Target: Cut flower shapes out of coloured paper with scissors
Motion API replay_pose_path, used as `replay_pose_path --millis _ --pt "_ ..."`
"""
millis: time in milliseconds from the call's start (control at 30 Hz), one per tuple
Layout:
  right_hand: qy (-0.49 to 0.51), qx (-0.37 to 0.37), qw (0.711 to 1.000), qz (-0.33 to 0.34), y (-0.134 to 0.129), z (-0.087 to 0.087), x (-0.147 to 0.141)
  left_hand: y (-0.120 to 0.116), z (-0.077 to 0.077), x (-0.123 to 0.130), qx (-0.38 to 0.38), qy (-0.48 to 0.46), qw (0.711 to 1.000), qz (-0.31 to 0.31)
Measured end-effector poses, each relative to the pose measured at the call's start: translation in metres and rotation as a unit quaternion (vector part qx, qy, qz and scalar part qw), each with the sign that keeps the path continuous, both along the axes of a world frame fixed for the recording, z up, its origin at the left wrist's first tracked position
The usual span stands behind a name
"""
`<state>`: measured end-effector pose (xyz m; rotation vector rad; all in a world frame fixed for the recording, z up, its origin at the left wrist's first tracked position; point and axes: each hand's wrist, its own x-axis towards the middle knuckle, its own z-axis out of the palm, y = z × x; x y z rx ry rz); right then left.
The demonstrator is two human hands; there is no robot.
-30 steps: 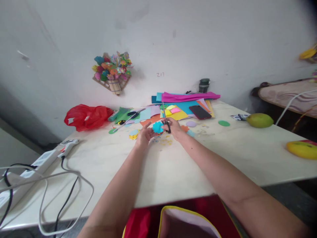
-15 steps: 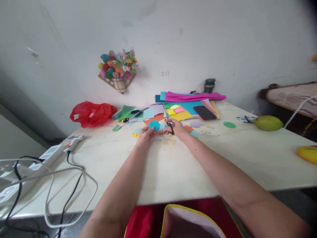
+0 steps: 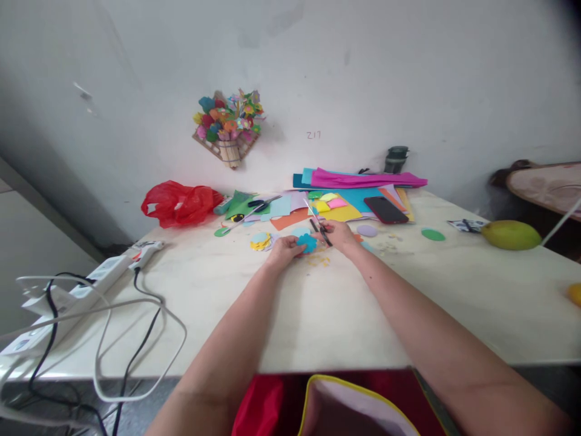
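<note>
My left hand [image 3: 284,251] pinches a blue scalloped paper flower [image 3: 307,243] by its left side, just above the table. In my right hand [image 3: 338,235] is a pair of scissors [image 3: 325,232] with black handles, its blades pointing up and away from me. The flower is beside the scissors' handles, close to the right fingers. Small yellow paper scraps [image 3: 318,261] lie below the hands. A stack of yellow and pale cut pieces [image 3: 261,241] rests to the left. Behind the hands is a pale blue paper piece [image 3: 301,231], partly covered.
Coloured paper sheets [image 3: 290,219], a phone [image 3: 385,209] and a second pair of scissors [image 3: 258,205] lie toward the wall. A red plastic bag [image 3: 181,204] sits back left. Left are a power strip [image 3: 93,290] and loose cables; right, a mango [image 3: 511,235] and a green oval [image 3: 433,234].
The view has shifted, so the scene sits further right. My left hand has brought the blue flower nearer my right hand and lower. The scissors stay in my right hand.
</note>
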<state>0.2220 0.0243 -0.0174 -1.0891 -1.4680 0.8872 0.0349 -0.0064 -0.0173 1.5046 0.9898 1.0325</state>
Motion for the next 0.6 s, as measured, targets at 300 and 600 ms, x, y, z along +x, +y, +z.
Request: replay_pose_path --millis 300,600 --pt "0.011 0.008 0.999 0.036 -0.004 0.008 0.007 -0.002 0.002 0.001 -0.002 0.011 1.000 0.011" --pt "0.031 -0.074 0.997 0.001 -0.017 0.021 0.006 0.003 0.003 -0.006 -0.056 -0.149 0.987 -0.001"
